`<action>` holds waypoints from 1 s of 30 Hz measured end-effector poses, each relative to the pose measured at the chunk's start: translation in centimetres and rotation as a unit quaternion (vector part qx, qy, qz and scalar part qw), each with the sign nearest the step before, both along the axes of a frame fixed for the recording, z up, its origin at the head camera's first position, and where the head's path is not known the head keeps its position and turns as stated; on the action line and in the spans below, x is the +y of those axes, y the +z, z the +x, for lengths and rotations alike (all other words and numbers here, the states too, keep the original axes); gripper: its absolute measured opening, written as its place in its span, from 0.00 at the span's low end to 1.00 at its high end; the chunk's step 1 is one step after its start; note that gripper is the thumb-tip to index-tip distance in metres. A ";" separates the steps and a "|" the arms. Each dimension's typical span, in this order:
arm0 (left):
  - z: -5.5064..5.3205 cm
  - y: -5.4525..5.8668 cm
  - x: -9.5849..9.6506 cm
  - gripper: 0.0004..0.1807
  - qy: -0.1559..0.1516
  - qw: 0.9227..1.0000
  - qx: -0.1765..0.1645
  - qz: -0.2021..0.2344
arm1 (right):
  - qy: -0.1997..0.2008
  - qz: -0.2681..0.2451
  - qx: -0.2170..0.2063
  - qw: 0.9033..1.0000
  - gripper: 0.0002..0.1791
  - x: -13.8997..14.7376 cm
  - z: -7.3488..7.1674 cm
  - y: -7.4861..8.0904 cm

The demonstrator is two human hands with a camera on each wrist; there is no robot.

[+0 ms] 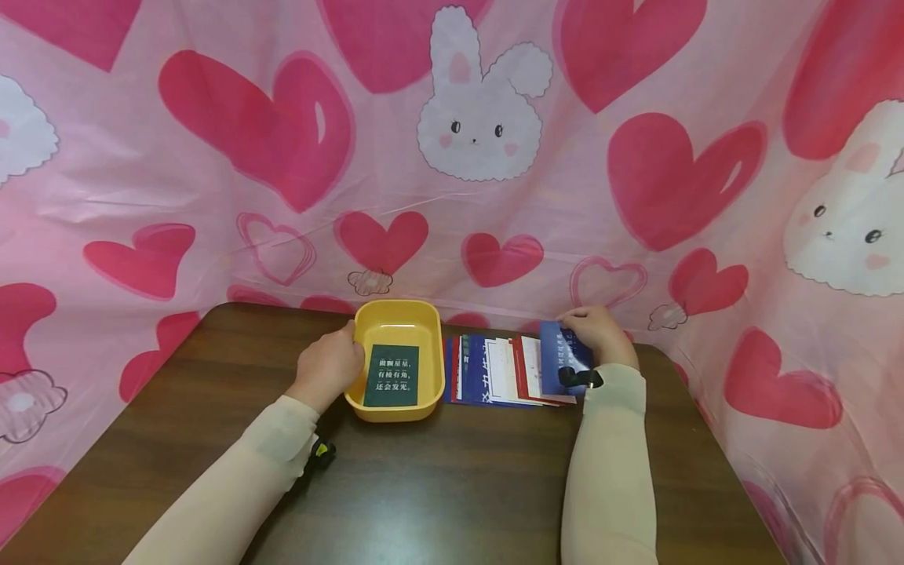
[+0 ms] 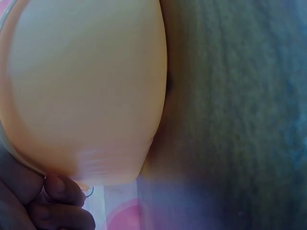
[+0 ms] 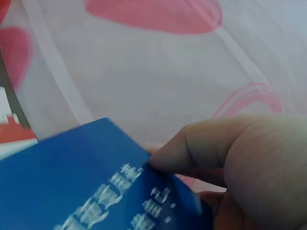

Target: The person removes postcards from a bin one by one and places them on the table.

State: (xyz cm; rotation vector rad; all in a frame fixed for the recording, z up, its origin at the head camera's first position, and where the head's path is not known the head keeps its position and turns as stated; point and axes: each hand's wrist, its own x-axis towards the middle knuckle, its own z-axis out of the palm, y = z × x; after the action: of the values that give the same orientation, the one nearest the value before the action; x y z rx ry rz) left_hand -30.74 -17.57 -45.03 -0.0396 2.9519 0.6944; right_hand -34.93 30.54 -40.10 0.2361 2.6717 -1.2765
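A yellow plastic basin [image 1: 398, 311] stands near the table's back edge with a dark green card [image 1: 392, 375], printed in white characters, lying inside. My left hand [image 1: 329, 362] grips the basin's left rim; the left wrist view shows curled fingers [image 2: 62, 215] at the basin's wall [image 2: 91, 86]. To the right of the basin lies an overlapping row of cards [image 1: 503, 369] in blue, white and red. At that row's right end my right hand [image 1: 599, 329] pinches a blue card [image 3: 81, 163] with white characters by its edge, thumb on the printed face.
The brown wooden table [image 1: 395, 494] stretches toward me in front of the basin and cards. Close behind them hangs a pink cloth [image 1: 297, 235] with hearts and rabbits. Dark wrist cameras [image 1: 323, 453] sit on the sleeves.
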 end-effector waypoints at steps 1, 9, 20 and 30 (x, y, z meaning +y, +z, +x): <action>0.0 0.0 0.0 0.37 0.000 1.000 -0.001 0.000 | 0.002 0.004 0.001 1.000 0.26 0.2 0.0 -0.1; -0.2 -0.2 -0.2 0.37 0.002 1.000 -0.001 -0.001 | 0.013 0.018 -0.002 1.000 0.24 0.4 -1.1 -1.7; -0.2 -0.1 0.1 0.37 0.002 1.000 0.004 -0.007 | 0.015 0.032 -0.036 0.999 0.26 0.8 -2.1 -4.9; -0.2 -0.1 0.0 0.37 0.003 1.000 0.005 -0.007 | 0.020 0.089 -0.050 0.995 0.23 0.0 -2.4 -5.4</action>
State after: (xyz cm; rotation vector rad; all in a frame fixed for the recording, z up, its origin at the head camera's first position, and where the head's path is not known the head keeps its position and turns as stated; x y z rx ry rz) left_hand -30.91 -17.61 -45.11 -0.0470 2.9668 0.6780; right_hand -37.35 30.58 -45.47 0.2617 2.6901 -0.9875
